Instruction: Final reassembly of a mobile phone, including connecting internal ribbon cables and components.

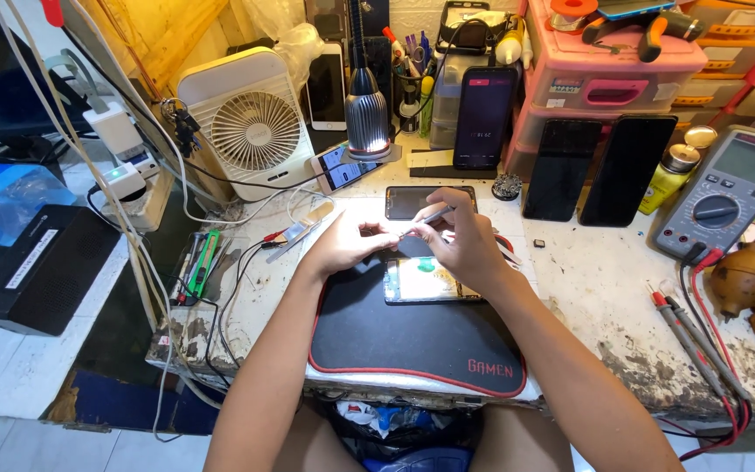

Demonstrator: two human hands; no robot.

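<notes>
1. Tweezers (427, 218) sit pinched in the right hand (463, 247), tips aimed at the left hand (349, 245), whose fingers (384, 238) press together on something too small to make out.
2. Opened phone (421, 281) lies on the black mat (412, 336), just under both hands.
3. Steadying both wrists on the mat would likely help control.
4. Working over the mat should catch a dropped part before it reaches the cluttered bench (605, 280).
</notes>
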